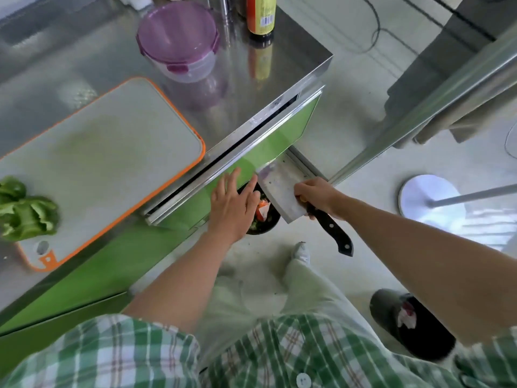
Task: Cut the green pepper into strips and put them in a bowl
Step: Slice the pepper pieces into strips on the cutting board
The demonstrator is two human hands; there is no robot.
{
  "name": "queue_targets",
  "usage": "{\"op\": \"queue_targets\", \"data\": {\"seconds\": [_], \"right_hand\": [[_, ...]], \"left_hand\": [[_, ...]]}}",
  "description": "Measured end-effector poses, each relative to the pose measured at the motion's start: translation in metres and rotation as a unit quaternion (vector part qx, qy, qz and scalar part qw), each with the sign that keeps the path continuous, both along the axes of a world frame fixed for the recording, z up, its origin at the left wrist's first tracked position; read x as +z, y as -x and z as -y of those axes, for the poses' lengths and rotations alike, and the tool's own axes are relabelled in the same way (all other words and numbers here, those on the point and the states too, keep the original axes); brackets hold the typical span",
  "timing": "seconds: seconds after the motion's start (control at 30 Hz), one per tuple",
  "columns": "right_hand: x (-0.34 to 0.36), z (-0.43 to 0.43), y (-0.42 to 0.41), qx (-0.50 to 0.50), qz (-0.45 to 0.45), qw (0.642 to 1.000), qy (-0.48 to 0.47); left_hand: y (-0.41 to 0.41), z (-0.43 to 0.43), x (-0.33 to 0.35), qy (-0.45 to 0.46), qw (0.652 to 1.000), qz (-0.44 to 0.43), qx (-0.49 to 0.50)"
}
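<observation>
Green pepper pieces (23, 211) lie at the left end of a grey cutting board (106, 152) with an orange rim, on the steel counter. My right hand (316, 196) grips a cleaver (282, 191) by its black handle, off the counter edge above a dark bin (265, 222) on the floor. My left hand (235, 203) is flat with straight fingers, its fingertips near the blade, over that same bin, which holds scraps. No bowl is in sight.
A clear round container with a purple lid (179, 40) and a sauce bottle (260, 15) stand at the back of the counter (251, 88). A second dark bin (411, 323) sits on the floor at the right. A white stand base (430, 200) lies beyond it.
</observation>
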State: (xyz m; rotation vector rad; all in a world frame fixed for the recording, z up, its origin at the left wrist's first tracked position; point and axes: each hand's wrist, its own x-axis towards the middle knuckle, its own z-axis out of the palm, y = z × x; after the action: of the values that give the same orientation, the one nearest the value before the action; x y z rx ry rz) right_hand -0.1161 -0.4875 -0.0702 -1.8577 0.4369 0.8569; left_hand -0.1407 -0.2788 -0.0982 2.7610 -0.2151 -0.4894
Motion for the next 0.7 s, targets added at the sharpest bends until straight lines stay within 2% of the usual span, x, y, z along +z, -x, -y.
{"op": "queue_targets", "data": {"seconds": [0.23, 0.7], "right_hand": [[-0.023, -0.004, 0.007, -0.036, -0.041, 0.998, -0.003], [-0.057, 0.009, 0.004, -0.025, -0.088, 0.996, -0.026]], "left_hand": [[0.008, 0.007, -0.021, 0.072, 0.995, -0.020, -0.065], [-0.023, 0.011, -0.076, -0.015, 0.992, -0.123, 0.020]]}}
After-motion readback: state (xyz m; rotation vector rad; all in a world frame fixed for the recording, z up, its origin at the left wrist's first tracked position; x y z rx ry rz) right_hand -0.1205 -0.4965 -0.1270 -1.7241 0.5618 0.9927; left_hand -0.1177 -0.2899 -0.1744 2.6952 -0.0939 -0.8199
